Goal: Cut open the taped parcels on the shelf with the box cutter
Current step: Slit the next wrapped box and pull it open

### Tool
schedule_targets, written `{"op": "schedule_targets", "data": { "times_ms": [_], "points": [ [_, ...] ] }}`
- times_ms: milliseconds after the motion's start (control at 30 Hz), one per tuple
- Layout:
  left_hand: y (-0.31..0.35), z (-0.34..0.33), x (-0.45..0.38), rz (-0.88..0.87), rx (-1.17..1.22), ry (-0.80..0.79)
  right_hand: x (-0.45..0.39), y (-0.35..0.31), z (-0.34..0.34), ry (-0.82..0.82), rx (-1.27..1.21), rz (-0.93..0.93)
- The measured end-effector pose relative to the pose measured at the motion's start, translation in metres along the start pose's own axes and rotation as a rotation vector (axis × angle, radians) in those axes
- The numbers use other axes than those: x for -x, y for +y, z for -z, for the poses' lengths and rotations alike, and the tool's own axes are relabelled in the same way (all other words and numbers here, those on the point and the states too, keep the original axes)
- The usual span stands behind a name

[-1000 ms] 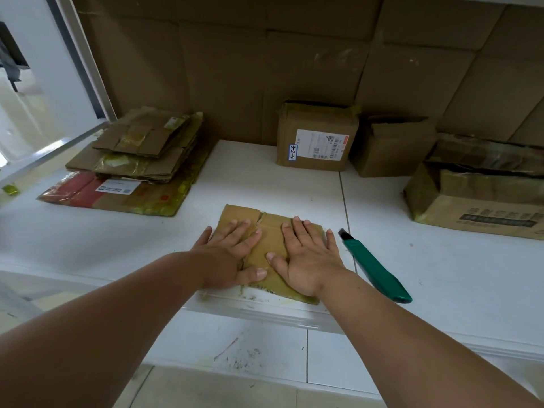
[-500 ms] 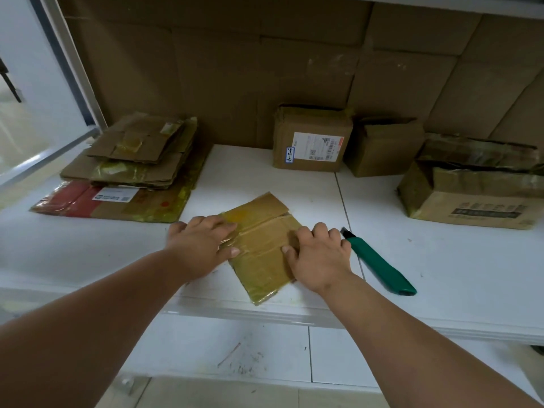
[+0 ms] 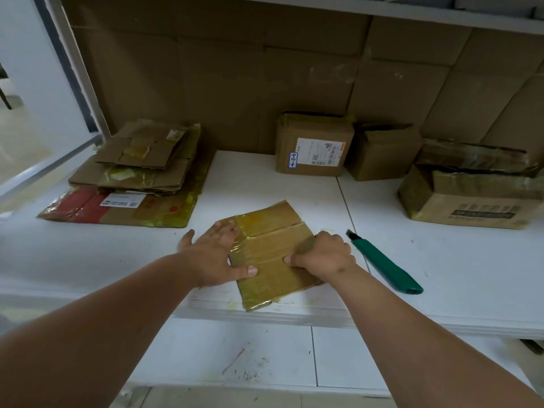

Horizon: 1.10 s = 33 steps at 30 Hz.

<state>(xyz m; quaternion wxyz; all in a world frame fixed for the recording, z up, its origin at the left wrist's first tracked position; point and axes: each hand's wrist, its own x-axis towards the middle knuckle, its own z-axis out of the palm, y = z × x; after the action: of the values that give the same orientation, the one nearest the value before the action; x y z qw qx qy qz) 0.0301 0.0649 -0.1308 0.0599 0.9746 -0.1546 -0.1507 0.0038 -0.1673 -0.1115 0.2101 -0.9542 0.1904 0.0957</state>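
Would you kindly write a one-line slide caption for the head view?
Both hands, left and right, hold a flattened taped box beside an idle green box cutter.

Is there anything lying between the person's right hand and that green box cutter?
Nothing visible does. The box cutter lies on bare white shelf just right of the right hand, which grips the flattened taped carton.

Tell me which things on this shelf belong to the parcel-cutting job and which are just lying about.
Job:
flattened taped box, under left hand and right hand
green box cutter
labelled parcel
small box
large taped box

Lying about:
flattened cardboard pile
cardboard lining
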Motion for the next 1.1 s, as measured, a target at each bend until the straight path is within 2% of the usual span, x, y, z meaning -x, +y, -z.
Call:
{"op": "schedule_targets", "data": {
  "times_ms": [100,200,300,400,500,567,633,700,933,1100],
  "points": [
    [0.000,0.000,-0.001,0.019,-0.014,0.008,0.000,0.000,-0.002,0.027,-0.049,-0.006],
    [0.002,-0.002,0.000,0.055,-0.002,0.048,-0.003,0.001,-0.002,0.096,-0.164,0.089],
    [0.004,0.003,0.001,0.133,0.037,0.067,-0.007,-0.001,0.007,0.027,-0.360,0.213],
    [0.004,0.012,0.003,0.217,0.128,0.111,-0.011,-0.006,0.016,0.012,-0.437,0.289],
    [0.010,0.022,0.008,0.295,0.410,0.210,-0.017,-0.010,0.023,0.040,-0.548,0.311],
    [0.014,0.029,0.011,0.316,0.681,0.243,-0.022,-0.013,0.027,0.021,-0.659,0.292],
    [0.018,0.036,0.015,0.279,0.987,0.192,-0.025,-0.016,0.029,-0.011,-0.749,0.288],
    [0.023,0.038,0.018,0.239,1.128,0.135,-0.027,-0.019,0.029,-0.030,-0.806,0.296],
    [0.005,0.044,0.011,0.287,1.243,0.313,-0.035,-0.044,0.027,-0.021,-0.873,0.370],
    [-0.023,0.064,0.008,0.274,1.108,0.600,-0.035,-0.079,0.024,-0.111,-0.782,0.519]
  ]
}}
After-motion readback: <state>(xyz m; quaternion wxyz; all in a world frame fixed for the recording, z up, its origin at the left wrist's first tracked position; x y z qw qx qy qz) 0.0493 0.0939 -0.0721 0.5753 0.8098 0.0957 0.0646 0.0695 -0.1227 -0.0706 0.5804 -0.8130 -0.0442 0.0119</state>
